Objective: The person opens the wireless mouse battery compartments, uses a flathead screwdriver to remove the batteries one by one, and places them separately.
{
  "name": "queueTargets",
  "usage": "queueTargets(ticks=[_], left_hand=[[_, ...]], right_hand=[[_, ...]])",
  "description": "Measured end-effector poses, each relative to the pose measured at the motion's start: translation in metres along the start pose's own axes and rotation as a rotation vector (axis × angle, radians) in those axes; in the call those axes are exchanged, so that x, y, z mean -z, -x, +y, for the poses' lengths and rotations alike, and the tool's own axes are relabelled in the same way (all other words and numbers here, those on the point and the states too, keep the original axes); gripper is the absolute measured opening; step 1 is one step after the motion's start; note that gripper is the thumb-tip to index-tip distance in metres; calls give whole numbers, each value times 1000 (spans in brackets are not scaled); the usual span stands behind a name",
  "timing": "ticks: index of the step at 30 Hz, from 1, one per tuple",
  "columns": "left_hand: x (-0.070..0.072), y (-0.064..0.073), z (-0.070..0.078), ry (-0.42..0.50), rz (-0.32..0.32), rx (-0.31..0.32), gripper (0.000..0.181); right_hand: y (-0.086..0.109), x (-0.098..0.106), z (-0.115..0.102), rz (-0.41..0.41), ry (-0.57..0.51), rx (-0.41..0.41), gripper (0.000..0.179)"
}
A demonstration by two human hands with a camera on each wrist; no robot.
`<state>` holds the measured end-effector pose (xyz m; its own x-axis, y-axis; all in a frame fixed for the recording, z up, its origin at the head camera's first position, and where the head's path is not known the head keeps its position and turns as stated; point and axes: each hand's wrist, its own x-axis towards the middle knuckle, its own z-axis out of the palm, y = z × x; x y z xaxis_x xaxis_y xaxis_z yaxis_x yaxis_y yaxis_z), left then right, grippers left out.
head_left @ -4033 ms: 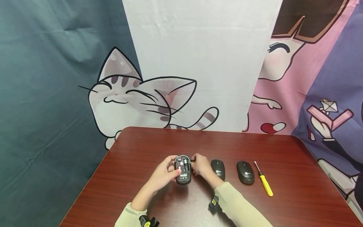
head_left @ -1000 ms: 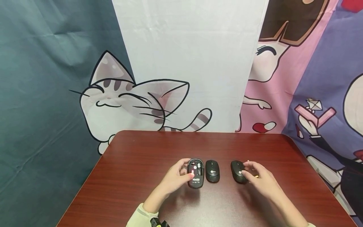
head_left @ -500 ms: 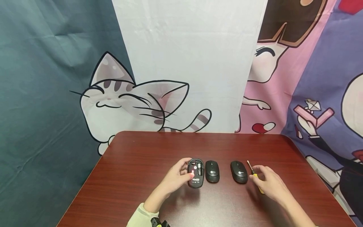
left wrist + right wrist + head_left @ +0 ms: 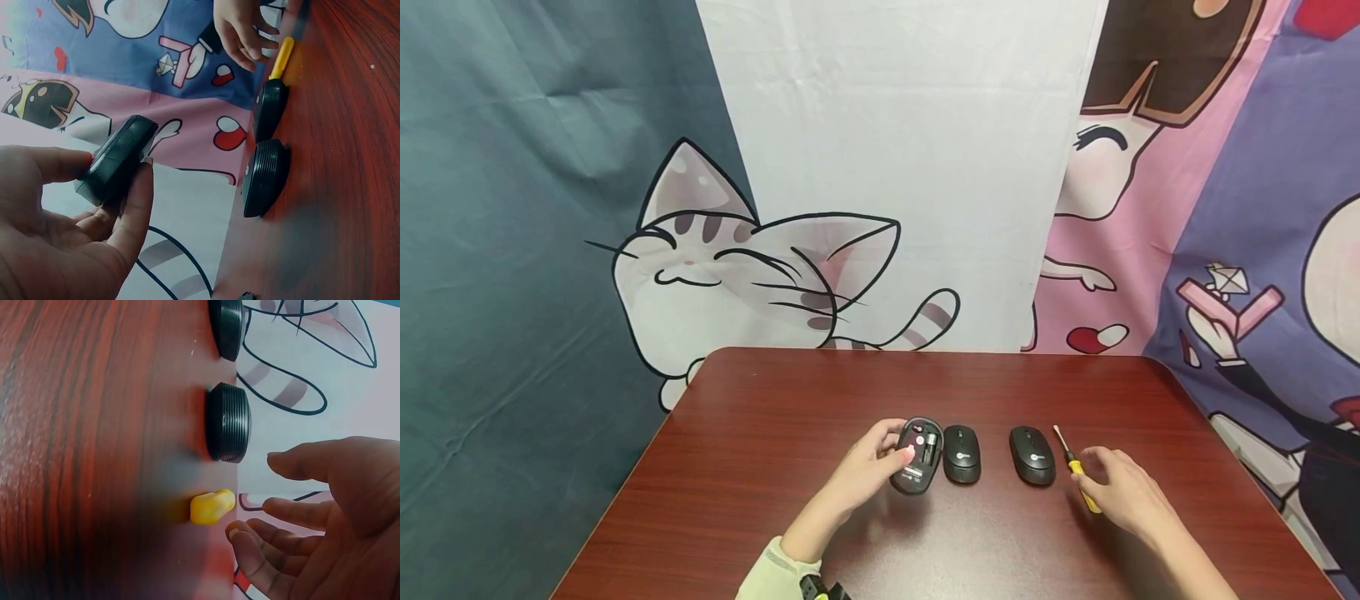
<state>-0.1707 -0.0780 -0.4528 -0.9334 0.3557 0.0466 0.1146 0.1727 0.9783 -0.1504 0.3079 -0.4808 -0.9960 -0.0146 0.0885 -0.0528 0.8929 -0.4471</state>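
Note:
A black computer mouse (image 4: 917,475) is in my left hand (image 4: 859,468), off the table, its underside turned up toward the head camera. Its battery compartment lies uncovered, with what looks like a battery inside. Thumb and fingers grip the mouse (image 4: 119,161) by its edges in the left wrist view. My right hand (image 4: 1129,493) hovers beside a screwdriver (image 4: 1073,465) with a yellow handle, its fingers loosely bent and holding nothing. In the right wrist view a gap shows between the fingertips and the yellow handle (image 4: 211,508).
Two more black mice lie right side up on the reddish-brown table (image 4: 790,400): one mouse (image 4: 962,455) near the held one, another mouse (image 4: 1032,457) left of the screwdriver. A small dark item (image 4: 247,295) shows at the left wrist view's bottom edge. Printed cloth (image 4: 895,150) hangs behind.
Since four seconds ago my right hand has left the held mouse and gone right, to the screwdriver. In the last half second it has drawn slightly right, and the held mouse has tilted.

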Motion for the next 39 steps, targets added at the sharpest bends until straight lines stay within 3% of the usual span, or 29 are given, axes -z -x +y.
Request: queueTargets(ticks=[6, 15, 26, 39], left_hand=[[0, 1, -1, -6, -19, -6, 41], [-3, 0, -1, 179, -85, 39, 44], [-3, 2, 2, 74, -53, 8, 59], [-1, 1, 2, 74, -7, 9, 46]], right_hand=[[-1, -2, 4, -25, 18, -5, 40], [-4, -3, 10, -121, 32, -43, 46], [-6, -7, 13, -158, 52, -50, 45], [-10, -13, 16, -165, 79, -25, 35]])
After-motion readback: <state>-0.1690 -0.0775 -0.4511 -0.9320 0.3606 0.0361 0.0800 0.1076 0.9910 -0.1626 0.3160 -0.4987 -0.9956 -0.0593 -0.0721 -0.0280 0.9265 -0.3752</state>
